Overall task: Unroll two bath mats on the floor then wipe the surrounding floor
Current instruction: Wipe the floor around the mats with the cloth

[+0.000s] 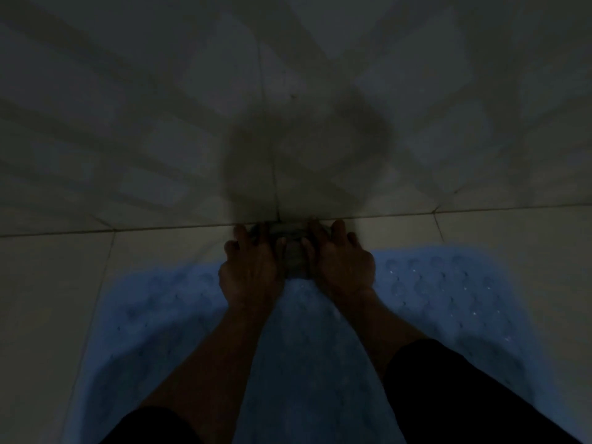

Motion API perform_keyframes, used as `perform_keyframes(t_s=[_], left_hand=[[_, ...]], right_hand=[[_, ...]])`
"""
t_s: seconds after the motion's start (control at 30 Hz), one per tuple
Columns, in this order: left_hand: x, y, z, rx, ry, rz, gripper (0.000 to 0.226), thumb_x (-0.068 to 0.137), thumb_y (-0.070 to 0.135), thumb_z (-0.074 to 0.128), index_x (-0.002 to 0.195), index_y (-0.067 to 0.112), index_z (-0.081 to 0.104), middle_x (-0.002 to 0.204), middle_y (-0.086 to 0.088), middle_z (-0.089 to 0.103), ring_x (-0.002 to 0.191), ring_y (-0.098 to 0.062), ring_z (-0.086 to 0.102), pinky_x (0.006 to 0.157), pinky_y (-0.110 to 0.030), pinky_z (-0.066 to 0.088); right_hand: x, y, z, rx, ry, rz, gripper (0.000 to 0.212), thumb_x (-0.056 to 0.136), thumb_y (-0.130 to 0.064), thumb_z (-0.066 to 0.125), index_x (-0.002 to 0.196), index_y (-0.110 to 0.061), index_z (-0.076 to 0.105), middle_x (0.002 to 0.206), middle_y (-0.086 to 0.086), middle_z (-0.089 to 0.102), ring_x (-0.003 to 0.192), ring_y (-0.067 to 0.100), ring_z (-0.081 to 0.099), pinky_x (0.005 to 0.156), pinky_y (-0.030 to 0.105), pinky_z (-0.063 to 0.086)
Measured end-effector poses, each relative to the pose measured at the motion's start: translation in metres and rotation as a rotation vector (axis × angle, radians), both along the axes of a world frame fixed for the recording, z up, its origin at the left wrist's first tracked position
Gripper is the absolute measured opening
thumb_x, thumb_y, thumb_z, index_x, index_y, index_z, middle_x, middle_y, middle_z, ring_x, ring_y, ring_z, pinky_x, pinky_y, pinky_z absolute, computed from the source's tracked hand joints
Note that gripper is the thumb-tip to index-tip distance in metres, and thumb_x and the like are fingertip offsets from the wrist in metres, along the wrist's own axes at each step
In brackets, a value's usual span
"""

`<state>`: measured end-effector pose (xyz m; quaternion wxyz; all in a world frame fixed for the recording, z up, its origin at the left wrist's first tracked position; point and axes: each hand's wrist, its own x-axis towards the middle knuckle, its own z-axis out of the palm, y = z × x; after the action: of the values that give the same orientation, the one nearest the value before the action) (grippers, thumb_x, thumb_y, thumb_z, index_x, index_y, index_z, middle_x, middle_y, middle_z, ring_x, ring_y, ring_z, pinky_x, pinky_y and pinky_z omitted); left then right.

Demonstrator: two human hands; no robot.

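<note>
The scene is dim. A blue bath mat [448, 299] with round bumps lies flat on the tiled floor beneath my arms. Just past its far edge sits a dark crumpled cloth [293, 251] on the tile. My left hand [251, 270] and my right hand [339, 264] press down on the cloth side by side, fingers spread over it and pointing away from me. Only the strip of cloth between the hands shows. No second mat is visible.
Pale floor tiles [144, 155] with dark grout lines stretch ahead and to both sides. A grout line [480, 209] runs across just beyond my fingertips. My shadow falls on the tile ahead. Dark sleeves frame the bottom corners.
</note>
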<state>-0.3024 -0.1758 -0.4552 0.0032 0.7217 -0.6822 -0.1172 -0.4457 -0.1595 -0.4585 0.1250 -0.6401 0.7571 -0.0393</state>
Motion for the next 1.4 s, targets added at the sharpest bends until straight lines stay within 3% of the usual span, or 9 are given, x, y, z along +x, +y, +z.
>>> perform_keyframes(t_s=[0.1,0.17,0.3,0.47,0.57,0.77,0.97,1.27,1.4], left_hand=[[-0.001,0.000,-0.002,-0.017,0.035,-0.024,0.056,0.102,0.058,0.027,0.145,0.026,0.041,0.147,-0.013,0.037,0.118,-0.037,0.049,0.073,-0.042,0.050],[-0.009,0.002,-0.005,-0.017,0.041,-0.049,0.052,0.101,0.057,0.032,0.140,0.025,0.047,0.142,-0.014,0.042,0.113,-0.038,0.052,0.069,-0.042,0.050],[-0.034,-0.001,-0.002,0.017,0.082,-0.048,0.043,0.100,0.048,0.045,0.125,0.016,0.061,0.142,-0.019,0.045,0.105,-0.043,0.055,0.067,-0.045,0.049],[-0.059,0.002,-0.006,0.015,0.032,-0.098,0.047,0.102,0.052,0.037,0.137,0.022,0.051,0.146,-0.016,0.039,0.110,-0.040,0.054,0.071,-0.044,0.050],[-0.078,0.005,-0.006,-0.012,0.064,-0.102,0.047,0.101,0.053,0.039,0.135,0.023,0.053,0.146,-0.017,0.040,0.110,-0.041,0.054,0.072,-0.044,0.051],[-0.121,0.011,-0.003,-0.039,0.042,-0.083,0.051,0.101,0.056,0.035,0.134,0.020,0.051,0.152,-0.015,0.031,0.118,-0.039,0.049,0.074,-0.043,0.047],[-0.168,0.015,-0.004,-0.047,0.059,-0.112,0.051,0.101,0.056,0.034,0.134,0.022,0.053,0.153,-0.016,0.031,0.118,-0.040,0.048,0.079,-0.042,0.047],[-0.269,0.026,-0.006,-0.064,-0.006,-0.196,0.052,0.101,0.058,0.030,0.128,0.023,0.055,0.136,-0.012,0.041,0.113,-0.036,0.050,0.070,-0.039,0.038],[-0.297,0.029,-0.007,-0.094,-0.030,-0.206,0.052,0.101,0.058,0.030,0.124,0.019,0.057,0.133,-0.012,0.040,0.109,-0.037,0.052,0.070,-0.042,0.044]], right_hand=[[-0.005,0.001,0.004,0.019,0.021,-0.018,0.049,0.102,-0.055,0.029,0.147,-0.036,0.034,0.138,0.008,0.043,0.111,0.034,0.051,0.064,0.036,0.046],[-0.010,0.004,0.007,0.008,0.080,-0.025,0.047,0.102,-0.053,0.029,0.144,-0.034,0.038,0.129,0.007,0.047,0.104,0.032,0.054,0.057,0.033,0.038],[-0.027,0.007,0.010,0.021,0.123,-0.063,0.049,0.103,-0.050,0.027,0.148,-0.034,0.030,0.129,0.009,0.046,0.106,0.034,0.054,0.060,0.035,0.042],[-0.058,0.012,0.008,0.020,0.082,-0.058,0.049,0.102,-0.052,0.027,0.148,-0.034,0.028,0.128,0.009,0.044,0.105,0.033,0.053,0.062,0.035,0.042],[-0.080,0.013,0.005,0.026,0.069,-0.061,0.047,0.102,-0.053,0.028,0.146,-0.036,0.031,0.128,0.008,0.043,0.102,0.032,0.053,0.060,0.034,0.036],[-0.123,0.013,0.002,0.011,0.012,-0.062,0.046,0.102,-0.052,0.029,0.145,-0.035,0.038,0.137,0.007,0.041,0.111,0.034,0.052,0.065,0.034,0.037],[-0.167,0.026,-0.001,-0.086,0.076,-0.086,0.047,0.101,-0.055,0.032,0.141,-0.033,0.044,0.139,0.008,0.046,0.109,0.035,0.055,0.062,0.035,0.039],[-0.265,0.046,-0.007,-0.111,-0.016,-0.192,0.048,0.100,-0.056,0.034,0.143,-0.034,0.041,0.133,0.006,0.045,0.112,0.034,0.052,0.073,0.040,0.048],[-0.294,0.046,-0.012,-0.106,-0.044,-0.190,0.049,0.100,-0.056,0.033,0.144,-0.033,0.039,0.134,0.007,0.044,0.113,0.034,0.051,0.073,0.041,0.047]])
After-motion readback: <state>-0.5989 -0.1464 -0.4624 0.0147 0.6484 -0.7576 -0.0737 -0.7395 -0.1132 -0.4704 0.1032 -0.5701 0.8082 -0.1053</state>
